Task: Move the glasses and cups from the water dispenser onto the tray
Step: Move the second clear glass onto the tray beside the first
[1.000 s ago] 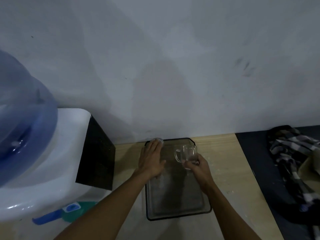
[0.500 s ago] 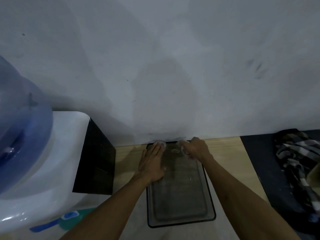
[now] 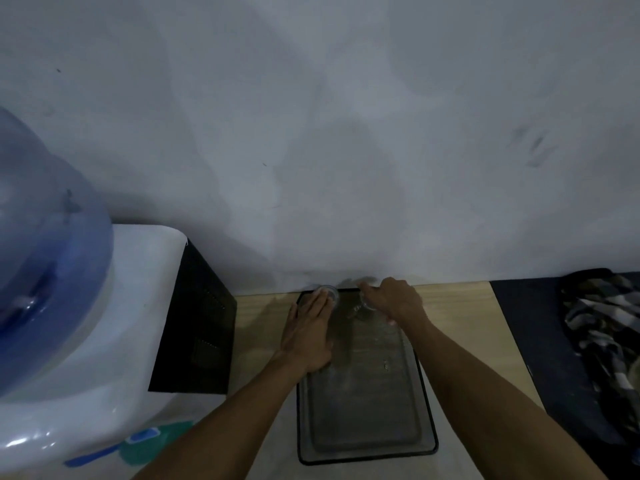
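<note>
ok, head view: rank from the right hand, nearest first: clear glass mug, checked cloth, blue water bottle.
From the right hand:
1. Clear glass mug, under its fingers at the far end of the tray.
2. Checked cloth, far right.
3. Blue water bottle, far left on the dispenser.

The water dispenser [image 3: 114,341] is looking white, and its bottle [image 3: 41,265] is showing blue. The tray [image 3: 363,441] is looking grey with a black edge, and the cloth [image 3: 602,334] is showing dark and white checks.

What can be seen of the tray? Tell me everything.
The dark-rimmed, translucent grey rectangular tray lies flat on the pale wooden tabletop, its far end against the wall. It looks like plastic, with rounded corners. The left hand rests flat on its far-left part; the right hand holds a clear glass mug at its far end.
</note>
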`<state>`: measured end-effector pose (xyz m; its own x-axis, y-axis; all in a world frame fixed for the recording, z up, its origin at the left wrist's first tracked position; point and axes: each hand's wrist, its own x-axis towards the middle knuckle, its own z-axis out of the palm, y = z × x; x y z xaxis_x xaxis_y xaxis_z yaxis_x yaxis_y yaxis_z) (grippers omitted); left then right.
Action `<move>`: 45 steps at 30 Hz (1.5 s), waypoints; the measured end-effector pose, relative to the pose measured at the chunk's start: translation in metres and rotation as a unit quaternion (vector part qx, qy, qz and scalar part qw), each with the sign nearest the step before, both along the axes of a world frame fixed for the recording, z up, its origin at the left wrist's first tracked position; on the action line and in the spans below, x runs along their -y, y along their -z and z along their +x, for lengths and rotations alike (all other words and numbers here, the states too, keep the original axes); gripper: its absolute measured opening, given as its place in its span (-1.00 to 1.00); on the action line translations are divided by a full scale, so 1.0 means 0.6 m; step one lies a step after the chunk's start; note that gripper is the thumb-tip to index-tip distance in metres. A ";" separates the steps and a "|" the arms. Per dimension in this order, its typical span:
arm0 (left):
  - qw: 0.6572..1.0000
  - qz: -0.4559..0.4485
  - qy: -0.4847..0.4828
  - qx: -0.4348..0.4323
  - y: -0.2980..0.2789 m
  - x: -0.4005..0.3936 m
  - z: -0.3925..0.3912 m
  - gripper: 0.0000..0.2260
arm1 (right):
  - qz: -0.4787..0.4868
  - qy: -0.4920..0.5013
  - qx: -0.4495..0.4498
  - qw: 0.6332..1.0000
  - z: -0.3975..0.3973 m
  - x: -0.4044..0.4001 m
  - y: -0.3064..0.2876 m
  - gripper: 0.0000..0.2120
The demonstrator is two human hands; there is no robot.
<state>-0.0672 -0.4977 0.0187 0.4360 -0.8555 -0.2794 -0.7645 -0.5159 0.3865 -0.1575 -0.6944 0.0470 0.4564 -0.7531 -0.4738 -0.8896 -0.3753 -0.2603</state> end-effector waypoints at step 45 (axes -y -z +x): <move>0.995 -0.092 0.042 -0.021 0.006 0.057 0.078 -0.26 | -0.041 -0.135 0.149 0.979 -0.055 -0.025 0.035 -0.33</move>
